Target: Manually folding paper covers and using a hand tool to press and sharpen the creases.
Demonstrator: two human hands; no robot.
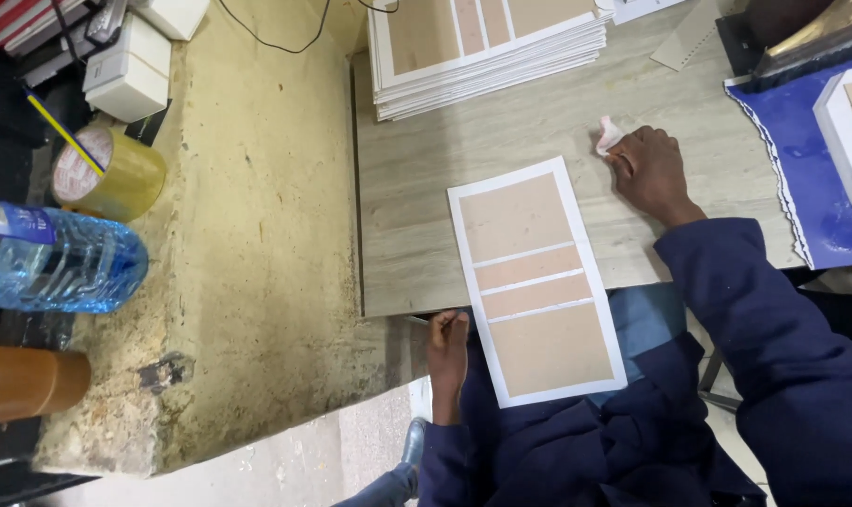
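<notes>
My left hand (447,349) is nearest to me, at the table's near edge, its fingers (452,324) curled shut on the long left border of the white-framed board (537,282). That board is a tall white sheet with four tan panels, a large one at each end and two narrow strips between. Its near end hangs off the table over my blue-clad lap, just right of those fingers; its far end lies flat on the grey wood-grain tabletop (416,235).

Farther out, my right hand (649,169) rests knuckles-up on the tabletop, past the board's far right corner and apart from it. Its fingertips are bunched closed against a small pink-and-white wad (610,134), which peeps out just beyond them; I cannot tell whether they pinch it or only press it down. To the right of that hand lies a blue sheet (801,160) with a ragged white edge, and on it a white block (848,131) cut off by the picture's edge.

Beyond the right fingers, at the table's far side, sits a stack of similar white-framed boards (487,52).

Well left of my left fingers, on a rough yellowish ledge (257,235), I see a water bottle (60,263) lying down, a roll of clear tape (111,174) behind it, and a brown cylinder (27,380) nearer to me.
</notes>
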